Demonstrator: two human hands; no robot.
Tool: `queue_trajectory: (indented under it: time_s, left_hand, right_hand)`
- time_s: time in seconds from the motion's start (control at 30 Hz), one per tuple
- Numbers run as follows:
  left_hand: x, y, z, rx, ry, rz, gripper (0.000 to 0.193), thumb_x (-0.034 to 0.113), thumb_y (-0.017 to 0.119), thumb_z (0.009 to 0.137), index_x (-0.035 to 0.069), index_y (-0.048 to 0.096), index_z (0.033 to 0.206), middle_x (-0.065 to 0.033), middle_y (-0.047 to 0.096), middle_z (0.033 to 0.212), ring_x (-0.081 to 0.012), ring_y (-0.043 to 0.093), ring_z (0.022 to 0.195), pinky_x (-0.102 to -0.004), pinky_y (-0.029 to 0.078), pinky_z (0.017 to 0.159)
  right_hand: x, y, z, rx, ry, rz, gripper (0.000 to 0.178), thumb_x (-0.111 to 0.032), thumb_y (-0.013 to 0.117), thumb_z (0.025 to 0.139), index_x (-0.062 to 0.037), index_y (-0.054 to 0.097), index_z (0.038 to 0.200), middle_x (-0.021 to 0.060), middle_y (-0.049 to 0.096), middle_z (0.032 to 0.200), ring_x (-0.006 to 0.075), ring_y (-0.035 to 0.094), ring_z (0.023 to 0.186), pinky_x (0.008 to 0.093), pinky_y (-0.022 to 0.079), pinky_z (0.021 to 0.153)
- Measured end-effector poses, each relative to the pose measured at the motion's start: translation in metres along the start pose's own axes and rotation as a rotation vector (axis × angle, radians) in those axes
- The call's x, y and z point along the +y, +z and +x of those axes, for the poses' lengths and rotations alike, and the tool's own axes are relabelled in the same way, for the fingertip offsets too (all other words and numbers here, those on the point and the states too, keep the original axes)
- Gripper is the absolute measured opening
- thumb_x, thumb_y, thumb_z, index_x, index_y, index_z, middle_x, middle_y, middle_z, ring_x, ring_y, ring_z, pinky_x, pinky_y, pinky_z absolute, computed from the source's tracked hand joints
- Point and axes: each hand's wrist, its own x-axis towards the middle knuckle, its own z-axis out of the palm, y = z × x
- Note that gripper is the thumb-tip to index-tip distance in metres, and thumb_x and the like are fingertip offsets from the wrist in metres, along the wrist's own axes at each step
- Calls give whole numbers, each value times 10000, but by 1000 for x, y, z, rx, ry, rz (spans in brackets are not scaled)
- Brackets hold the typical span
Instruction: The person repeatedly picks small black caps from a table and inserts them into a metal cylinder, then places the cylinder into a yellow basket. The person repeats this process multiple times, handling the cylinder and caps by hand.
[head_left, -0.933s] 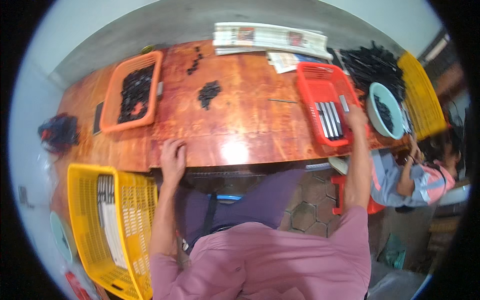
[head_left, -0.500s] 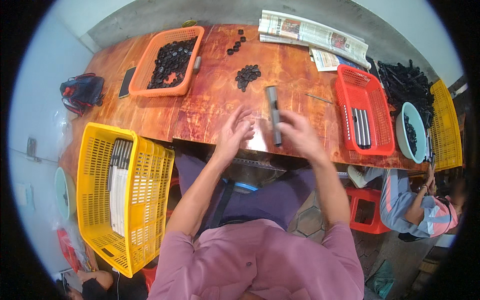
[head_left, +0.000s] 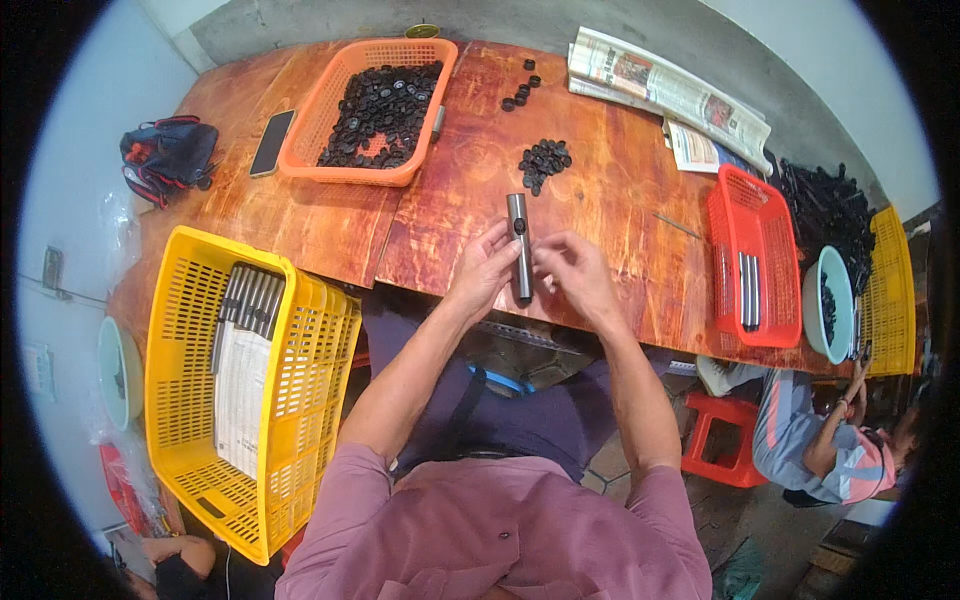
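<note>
A grey metal tube (head_left: 523,270) points away from me near the table's front edge, with a small round black piece (head_left: 519,227) against its upper part. My left hand (head_left: 482,265) is closed at the tube's left side, thumb and fingertips against it. On the other side, my right hand (head_left: 580,278) has loosely bent fingers, slightly apart, close to the tube; I see nothing held in them. Beyond the tube lies a small pile of round black caps (head_left: 544,164), with several more caps (head_left: 521,92) farther back.
An orange basket (head_left: 300,140) of black caps stands at back left, beside a phone (head_left: 271,143). A yellow crate (head_left: 290,390) with tubes is at left. On the right are a red basket (head_left: 735,260) with tubes, a thin rod (head_left: 677,225), newspapers (head_left: 660,85) and a seated person (head_left: 830,440).
My left hand has moved from open beside the tube to closing on it. My right hand has come off the tube. The view has shifted, and a black piece now shows on the tube.
</note>
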Motion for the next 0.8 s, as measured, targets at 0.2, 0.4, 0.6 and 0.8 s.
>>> queue_trajectory:
  time_s: [0.2,0.4,0.6,0.8]
  left_hand:
    - [6,-8,12,14,-51,-95,303,105,549,1053,-9,511,1332,-71,625,1056,-158,668,961,-316,601,860]
    - [6,-5,12,60,-45,-120,311,131,531,1063,-6,500,1341,-75,619,1080,-160,659,946,-327,598,842]
    - [2,-11,14,56,-45,-116,388,126,550,1049,-22,470,1399,-94,619,1134,-204,675,979,-368,610,855]
    - [8,-6,12,44,-25,-100,294,141,540,1055,-11,536,1306,-88,627,1118,-196,673,945,-357,603,838]
  right_hand:
    - [7,-13,69,342,-389,-620,211,-119,673,918,-27,700,1105,178,700,1043,322,680,978,392,549,835]
    - [14,1,91,319,-531,-692,174,-66,726,845,-44,709,1017,140,668,976,339,666,950,411,533,808]
    - [10,5,89,338,-568,-558,109,-51,728,835,-23,711,939,145,660,940,351,661,902,413,528,775]
    - [20,-1,89,306,-619,-610,114,-52,690,877,-16,705,984,164,658,950,360,659,901,426,528,783]
